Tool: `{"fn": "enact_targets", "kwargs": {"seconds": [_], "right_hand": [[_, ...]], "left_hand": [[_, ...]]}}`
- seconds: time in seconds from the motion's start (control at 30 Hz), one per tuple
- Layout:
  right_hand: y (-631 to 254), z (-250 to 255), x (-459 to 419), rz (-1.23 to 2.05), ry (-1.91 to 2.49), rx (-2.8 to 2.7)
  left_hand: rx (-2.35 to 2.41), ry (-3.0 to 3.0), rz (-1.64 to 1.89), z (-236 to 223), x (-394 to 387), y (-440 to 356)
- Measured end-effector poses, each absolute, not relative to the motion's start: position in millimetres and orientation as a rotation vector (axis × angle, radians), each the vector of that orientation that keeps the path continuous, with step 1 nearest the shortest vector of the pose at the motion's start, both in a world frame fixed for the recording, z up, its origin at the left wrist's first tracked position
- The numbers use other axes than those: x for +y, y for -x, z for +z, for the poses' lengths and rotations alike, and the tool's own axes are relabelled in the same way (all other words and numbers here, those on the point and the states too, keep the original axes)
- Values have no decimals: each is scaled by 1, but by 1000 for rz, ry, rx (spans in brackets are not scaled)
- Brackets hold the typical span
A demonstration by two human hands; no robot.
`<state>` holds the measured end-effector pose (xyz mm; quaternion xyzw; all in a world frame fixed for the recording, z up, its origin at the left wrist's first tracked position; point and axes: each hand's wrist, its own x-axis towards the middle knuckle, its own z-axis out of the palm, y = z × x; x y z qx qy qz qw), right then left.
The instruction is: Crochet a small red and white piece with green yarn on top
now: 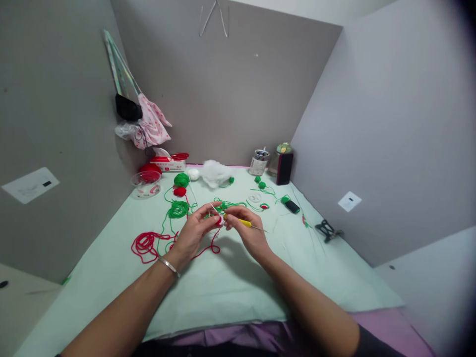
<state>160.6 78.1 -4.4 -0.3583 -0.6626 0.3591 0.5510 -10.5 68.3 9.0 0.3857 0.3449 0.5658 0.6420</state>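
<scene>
Over the middle of the table, my left hand [195,229] pinches a small red and white crochet piece [219,221], with a strand of white yarn raised at its fingers. My right hand [251,230] is closed round a crochet hook [243,223] with a yellow handle, its metal shaft pointing out to the right. The two hands nearly meet at the piece; fingers hide part of it. From it a red strand [214,247] trails down to the table. Loose red yarn [146,247] lies coiled left of my left hand, and tangled green yarn [179,209] sits just beyond it.
Behind the hands are a green yarn ball [181,179], white stuffing [214,173] and a clear plastic tub [146,185]. A tin of pens [259,162], a bottle [273,163] and a phone [285,168] stand at the back right. A black claw clip [327,231] lies near the right edge. Grey partitions enclose the table.
</scene>
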Motion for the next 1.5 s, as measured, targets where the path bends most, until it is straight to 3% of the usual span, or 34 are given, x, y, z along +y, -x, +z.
{"fn": "enact_targets", "kwargs": {"seconds": [0.37, 0.67, 0.9, 1.27, 1.5], "right_hand": [[-155, -24, 75, 119, 753, -1935], [-160, -25, 77, -134, 739, -2043], [-159, -30, 78, -45, 772, -2041], [-170, -27, 96, 493, 896, -1891], [-168, -26, 95, 620, 993, -1892]], "left_hand": [[836, -825, 1339, -6, 72, 7], [713, -776, 1218, -5, 73, 7], [669, -754, 1218, -9, 77, 9], [730, -749, 1202, -11, 80, 12], [799, -769, 1226, -19, 80, 9]]}}
